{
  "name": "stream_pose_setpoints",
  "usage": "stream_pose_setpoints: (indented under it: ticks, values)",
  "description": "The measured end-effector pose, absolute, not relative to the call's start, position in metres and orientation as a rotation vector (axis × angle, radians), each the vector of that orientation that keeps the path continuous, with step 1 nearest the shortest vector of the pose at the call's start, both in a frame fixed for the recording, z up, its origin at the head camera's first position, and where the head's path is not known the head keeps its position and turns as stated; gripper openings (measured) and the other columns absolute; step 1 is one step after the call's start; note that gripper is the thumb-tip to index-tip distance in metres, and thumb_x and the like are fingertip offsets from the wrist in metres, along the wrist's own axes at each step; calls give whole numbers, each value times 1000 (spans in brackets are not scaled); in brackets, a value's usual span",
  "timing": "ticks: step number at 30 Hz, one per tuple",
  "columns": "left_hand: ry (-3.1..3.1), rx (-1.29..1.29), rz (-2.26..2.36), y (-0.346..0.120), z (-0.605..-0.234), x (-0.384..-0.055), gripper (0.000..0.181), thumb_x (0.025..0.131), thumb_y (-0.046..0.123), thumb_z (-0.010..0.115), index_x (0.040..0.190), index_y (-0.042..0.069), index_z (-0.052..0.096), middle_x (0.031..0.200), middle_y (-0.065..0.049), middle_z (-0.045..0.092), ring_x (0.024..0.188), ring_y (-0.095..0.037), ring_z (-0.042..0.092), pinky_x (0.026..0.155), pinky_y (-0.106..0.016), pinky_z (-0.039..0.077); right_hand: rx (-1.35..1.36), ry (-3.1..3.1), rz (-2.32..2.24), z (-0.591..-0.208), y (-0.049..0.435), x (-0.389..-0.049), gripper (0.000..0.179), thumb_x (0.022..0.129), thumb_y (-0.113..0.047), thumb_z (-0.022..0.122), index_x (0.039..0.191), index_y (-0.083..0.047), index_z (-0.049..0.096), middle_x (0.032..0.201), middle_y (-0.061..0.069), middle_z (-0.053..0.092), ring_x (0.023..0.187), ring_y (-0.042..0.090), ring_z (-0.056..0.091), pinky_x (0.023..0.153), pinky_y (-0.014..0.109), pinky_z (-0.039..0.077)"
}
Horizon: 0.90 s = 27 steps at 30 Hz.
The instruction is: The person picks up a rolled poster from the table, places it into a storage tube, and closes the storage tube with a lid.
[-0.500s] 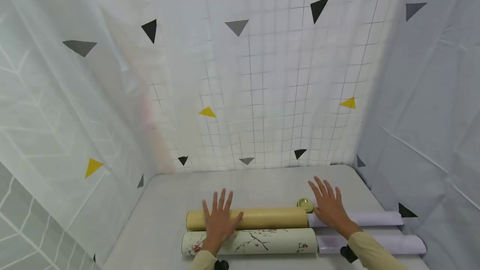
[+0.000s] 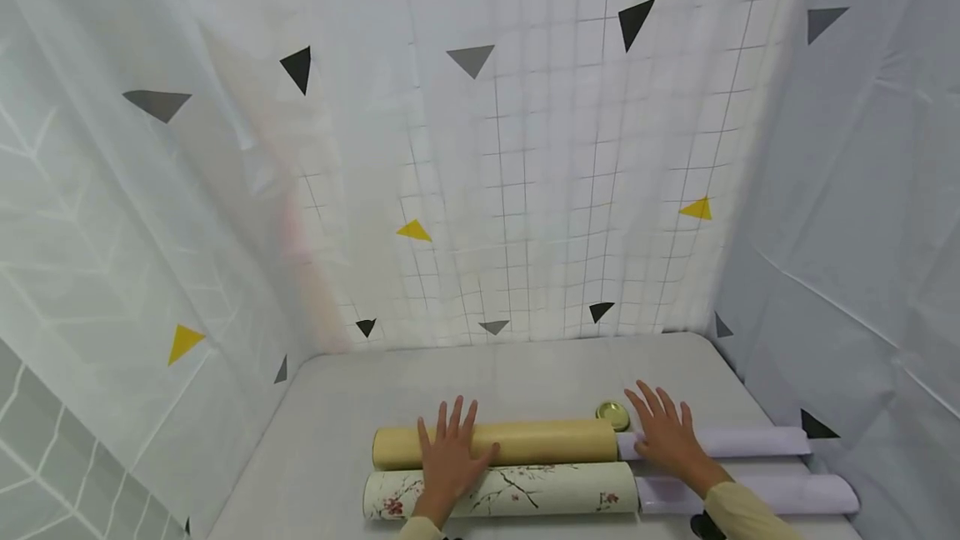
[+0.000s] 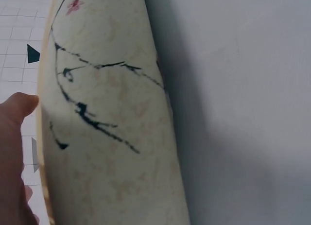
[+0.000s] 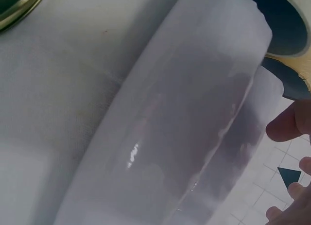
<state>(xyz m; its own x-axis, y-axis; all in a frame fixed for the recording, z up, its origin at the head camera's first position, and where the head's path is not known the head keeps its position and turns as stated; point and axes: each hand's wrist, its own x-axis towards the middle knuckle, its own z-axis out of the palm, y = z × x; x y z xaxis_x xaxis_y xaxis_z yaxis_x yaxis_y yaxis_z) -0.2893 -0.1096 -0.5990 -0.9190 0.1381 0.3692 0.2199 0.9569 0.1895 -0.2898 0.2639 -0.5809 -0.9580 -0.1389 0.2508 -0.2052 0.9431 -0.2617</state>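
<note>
My left hand (image 2: pixel 452 463), fingers spread and straight, lies across a yellow roll (image 2: pixel 555 442) and a cream roll printed with plum-blossom branches (image 2: pixel 562 490). In the left wrist view its thumb is beside the cream roll (image 3: pixel 112 118). My right hand (image 2: pixel 670 444) is over the rear glossy white roll (image 2: pixel 750 441), fingers spread and slightly bent, gripping nothing. A second white roll (image 2: pixel 750 494) lies in front of it. In the right wrist view, the white rolls meet the dark open ends (image 4: pixel 286 25) of the other two.
A small round gold-rimmed thing (image 2: pixel 613 415) sits behind the rolls. In the right wrist view, a green thing with a gold rim (image 4: pixel 19 11) shows at the corner. The white table (image 2: pixel 315 407) is bounded by patterned sheets (image 2: pixel 525 232) at the back and sides.
Both hands have come a little nearer the front edge and slightly right. The right hand is lower over the white roll. The rolls keep their places.
</note>
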Motion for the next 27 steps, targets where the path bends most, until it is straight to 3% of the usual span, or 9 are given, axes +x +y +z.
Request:
stream_pose_setpoints:
  ticks: [10, 17, 27]
  values:
    - [-2783, -366, -416, -100, -603, -288, 78, 92, 68, 58, 156, 24, 46, 162, -8, 46, 152, -40, 39, 118, -76, 21, 239, -3054, 434, -593, 267, -293, 70, 85, -12, 72, 149, -3, 45, 156, 28, 40, 141, 59, 34, 109, 85, 19]
    - [-2837, -458, -455, -97, -603, -294, 72, 95, 67, 55, 152, 23, 51, 157, -6, 52, 151, -40, 40, 118, -77, 18, 229, -3149, 489, -595, 268, -292, 74, 82, -12, 78, 147, 1, 46, 145, 30, 53, 139, 62, 36, 110, 84, 19]
    - [-2766, -603, -499, -94, -607, -299, 62, 92, 56, 66, 144, 22, 59, 140, -4, 64, 137, -37, 53, 114, -78, 22, 267, -3126, 468, -596, 267, -289, 50, 88, -15, 75, 134, -4, 59, 136, 21, 63, 135, 57, 45, 109, 84, 21]
